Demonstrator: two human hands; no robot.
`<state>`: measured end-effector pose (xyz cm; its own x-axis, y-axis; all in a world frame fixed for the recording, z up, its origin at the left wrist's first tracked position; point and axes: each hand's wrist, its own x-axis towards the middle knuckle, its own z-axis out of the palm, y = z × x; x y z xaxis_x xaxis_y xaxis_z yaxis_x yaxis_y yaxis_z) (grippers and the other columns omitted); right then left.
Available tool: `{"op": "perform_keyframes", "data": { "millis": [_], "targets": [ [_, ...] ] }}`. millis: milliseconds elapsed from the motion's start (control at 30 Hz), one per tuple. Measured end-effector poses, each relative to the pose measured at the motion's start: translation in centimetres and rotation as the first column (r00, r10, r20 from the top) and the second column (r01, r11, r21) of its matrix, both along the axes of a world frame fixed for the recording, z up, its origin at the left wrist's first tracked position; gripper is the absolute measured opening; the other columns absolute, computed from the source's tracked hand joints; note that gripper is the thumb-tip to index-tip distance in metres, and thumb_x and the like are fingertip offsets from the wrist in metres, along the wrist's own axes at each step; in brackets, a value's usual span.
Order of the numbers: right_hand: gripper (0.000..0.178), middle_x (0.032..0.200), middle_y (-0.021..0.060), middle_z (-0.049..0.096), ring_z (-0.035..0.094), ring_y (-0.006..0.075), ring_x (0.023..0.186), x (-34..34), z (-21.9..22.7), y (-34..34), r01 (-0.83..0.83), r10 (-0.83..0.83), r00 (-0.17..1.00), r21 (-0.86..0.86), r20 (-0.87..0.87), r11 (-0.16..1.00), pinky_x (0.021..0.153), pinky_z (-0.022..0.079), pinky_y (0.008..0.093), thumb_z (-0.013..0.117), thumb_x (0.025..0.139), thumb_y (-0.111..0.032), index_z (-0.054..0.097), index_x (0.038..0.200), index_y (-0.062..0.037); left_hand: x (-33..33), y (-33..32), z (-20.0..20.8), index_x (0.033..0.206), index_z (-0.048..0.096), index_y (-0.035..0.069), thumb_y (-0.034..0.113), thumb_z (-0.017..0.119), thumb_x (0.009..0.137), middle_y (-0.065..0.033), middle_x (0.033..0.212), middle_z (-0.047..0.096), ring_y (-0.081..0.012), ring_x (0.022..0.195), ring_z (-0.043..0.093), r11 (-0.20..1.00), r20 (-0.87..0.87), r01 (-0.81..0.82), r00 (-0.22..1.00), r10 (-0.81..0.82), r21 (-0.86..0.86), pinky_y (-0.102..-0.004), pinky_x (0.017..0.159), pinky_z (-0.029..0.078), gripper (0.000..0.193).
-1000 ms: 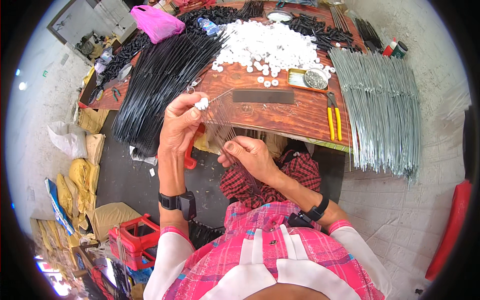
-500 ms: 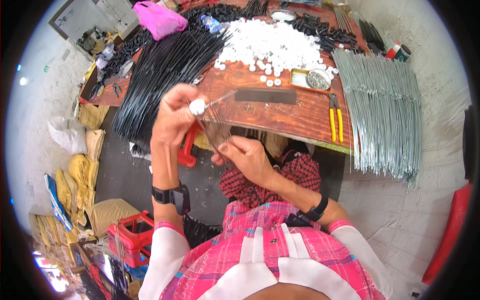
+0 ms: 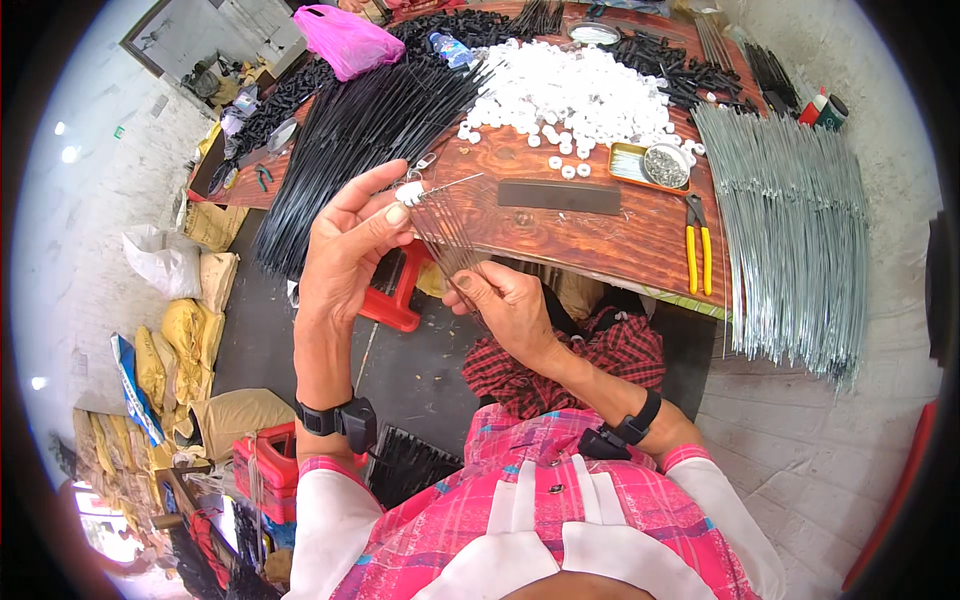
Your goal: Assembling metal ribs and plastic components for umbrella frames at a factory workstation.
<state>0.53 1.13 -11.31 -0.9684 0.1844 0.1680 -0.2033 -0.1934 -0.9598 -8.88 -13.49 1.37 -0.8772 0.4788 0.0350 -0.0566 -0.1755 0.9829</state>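
Observation:
My left hand (image 3: pixel 348 245) pinches a small round white plastic piece (image 3: pixel 409 193) between thumb and fingers, with the index finger stretched past it. From that piece a set of thin dark metal wires (image 3: pixel 447 232) runs down toward me, side by side and slightly spread. My right hand (image 3: pixel 508 312) is closed around their lower ends. One thin rod (image 3: pixel 458 184) sticks out from the white piece to the right, over the table. Both hands are held up in front of the table's near edge. My fingers partly hide the white piece.
On the wooden table (image 3: pixel 480 228) lie a heap of white rings (image 3: pixel 570 95), a dark flat bar (image 3: pixel 559 197), yellow-handled pliers (image 3: pixel 698 245) and a tray with small metal parts (image 3: pixel 640 165). Black rods (image 3: pixel 350 140) are left, grey wires (image 3: pixel 790 230) right. A red stool (image 3: pixel 395 300) stands below.
The whole view has shifted, so the table appears farther right. My left index finger has straightened upward by the white piece. Both hands keep their hold.

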Motion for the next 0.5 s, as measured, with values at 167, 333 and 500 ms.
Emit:
{"op": "perform_keyframes", "data": {
  "millis": [167, 333, 500],
  "targets": [
    [0.031, 0.077, 0.0106, 0.073, 0.07, 0.016, 0.068, -0.2, 0.3, 0.4, -0.013, 0.013, 1.0, 0.144, -0.002, 0.99, 0.062, 0.053, 0.0292, 0.064, 0.098, -0.028, 0.072, 0.097, 0.0018, 0.0, -0.4, 0.2, 0.128, 0.063, 0.0, 0.007, 0.076, 0.088, -0.0074, 0.107, 0.073, -0.0066, 0.081, 0.065, 0.982, -0.119, -0.089, 0.99, 0.069, -0.166, -0.0182, 0.064, 0.049, 0.043],
    [0.028, 0.08, 0.0115, 0.071, 0.069, 0.0263, 0.067, -0.3, 1.7, 1.5, 0.192, -0.114, 0.975, 0.458, -0.192, 0.868, 0.059, 0.052, 0.0347, 0.071, 0.091, -0.03, 0.073, 0.094, -0.002, 0.1, -0.4, -0.3, 0.123, 0.068, 0.002, 0.008, 0.074, 0.089, -0.0032, 0.103, 0.074, -0.0025, 0.076, 0.062, 0.975, -0.242, -0.116, 0.968, 0.068, -0.188, -0.0137, 0.055, 0.038, 0.035],
    [0.022, 0.082, 0.0112, 0.07, 0.068, 0.029, 0.068, -0.4, 3.4, 2.1, 0.354, -0.22, 0.922, 0.463, -0.32, 0.812, 0.059, 0.05, 0.0401, 0.073, 0.088, -0.027, 0.071, 0.088, -0.0048, 0.1, 0.2, -1.2, 0.124, 0.067, 0.002, 0.008, 0.073, 0.09, -0.003, 0.105, 0.074, -0.002, 0.076, 0.061, 0.975, -0.357, -0.179, 0.926, 0.122, -0.13, -0.0134, 0.055, 0.038, 0.035]
  ]
}}
